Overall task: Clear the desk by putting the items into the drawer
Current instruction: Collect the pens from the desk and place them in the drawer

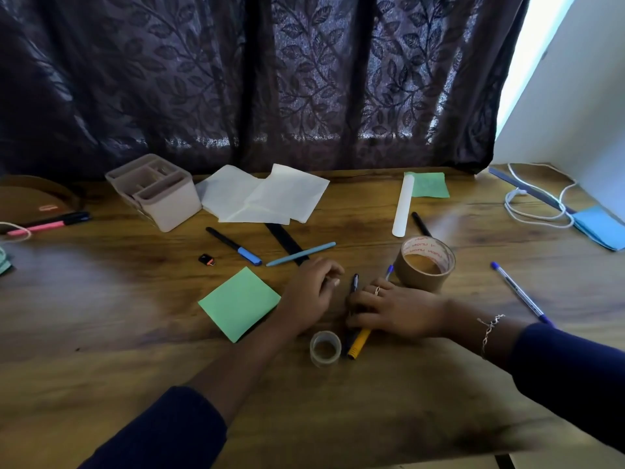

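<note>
My right hand (392, 309) lies over a small bunch of pens on the wooden desk (101, 316), fingers curled on them: a black pen (354, 282), a yellow pen (359, 343) and a blue-capped pen (389, 270) stick out from under it. My left hand (311, 292) rests just left of them, fingers loosely bent, holding nothing. A green sticky pad (238, 304) lies left of that hand. A small clear tape roll (325, 348) stands in front of my hands, a brown tape roll (425, 264) behind my right hand. No drawer is in view.
Farther back lie a black-and-blue marker (233, 246), a light blue pen (301, 254), a black ruler (285, 242), a small black USB stick (206, 259), white papers (263, 198), a pink organiser box (155, 191) and a white paper roll (403, 208). A blue pen (521, 292) lies right.
</note>
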